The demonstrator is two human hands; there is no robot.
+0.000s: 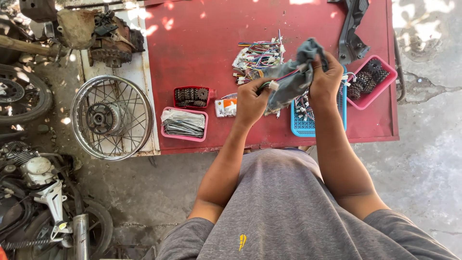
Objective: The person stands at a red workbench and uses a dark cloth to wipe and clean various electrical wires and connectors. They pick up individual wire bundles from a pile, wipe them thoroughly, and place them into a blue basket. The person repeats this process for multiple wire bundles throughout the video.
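Note:
My left hand (pixel 250 103) grips the end of a bundle of coloured wires with a white plug (pixel 273 85). My right hand (pixel 325 79) is closed on a grey-blue rag (pixel 294 77) that wraps around those wires. Both hands hover above the red table (pixel 192 53), over a blue plastic basket (pixel 302 126) holding more wires. A loose pile of coloured wire harnesses (pixel 257 55) lies on the table just beyond my left hand.
A pink tray of sprockets (pixel 373 79) sits at the right, a red tray of sprockets (pixel 192 96) and a pink tray of spokes (pixel 184 123) at the left. A black bracket (pixel 353 29) lies at the back. A spoked wheel (pixel 111 117) and motorcycle parts stand left of the table.

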